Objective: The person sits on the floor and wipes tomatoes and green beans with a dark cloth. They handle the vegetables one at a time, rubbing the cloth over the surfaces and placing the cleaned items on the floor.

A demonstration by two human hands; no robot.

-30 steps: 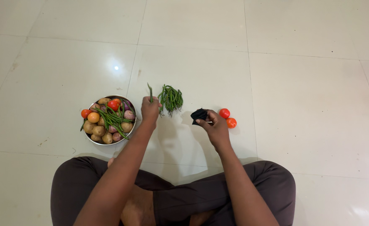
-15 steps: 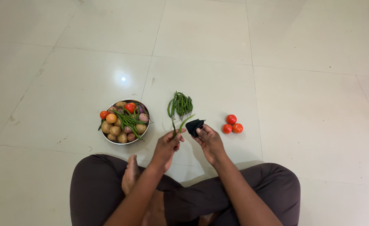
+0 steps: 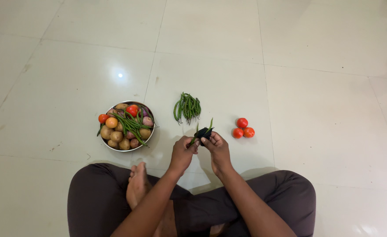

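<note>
Green beans in hand (image 3: 203, 130): two thin pods, pinched by left hand (image 3: 182, 153), tips poking up past dark cloth (image 3: 203, 134).
Change: left hand back from bean pile a second ago, now drawn in close, touching right hand (image 3: 217, 149) over the cloth.
Left grip: fingers closed together on the bean stems.
Right grip: clamped on the dark cloth, thumb on top.
Meaning: probably wiping the pods with the cloth, one pick at a time; early going, most beans left in bowl.
Bean pile (image 3: 187, 107): on floor tile (image 3: 290, 44), just beyond the hands, apart from them.
Steel bowl (image 3: 107, 145): left of hands, holding potatoes, tomatoes, more beans, small onions.
Loose tomatoes (image 3: 243, 128): three, touching one another, right of the cloth, near but not touched.
Posture: cross-legged, dark trousers, bare foot (image 3: 136, 188) showing under left arm.
</note>
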